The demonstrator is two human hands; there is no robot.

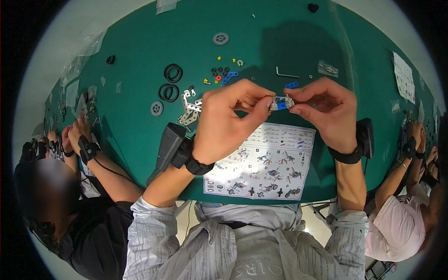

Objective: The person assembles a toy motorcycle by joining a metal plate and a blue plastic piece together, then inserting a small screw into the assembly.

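Note:
Between my two hands is a small assembly of silver metal brackets and blue pieces (281,104), held above the green table. My left hand (233,109) pinches its left end between thumb and fingers. The right end is pinched by my right hand (324,105). Fingertips cover part of both ends. Below the hands lies a printed instruction sheet (275,158) with step pictures. Just beyond my right fingers rests a blue perforated piece (291,85). Silver perforated strips (189,109) lie to the left of my left hand.
Black rubber rings (173,73), grey toothed wheels (220,38), a bent blue piece (230,77) and small black and yellow parts lie beyond my left hand. An L-shaped hex key (287,74) and a small plastic bag (328,69) are farther right. Other people work on both sides.

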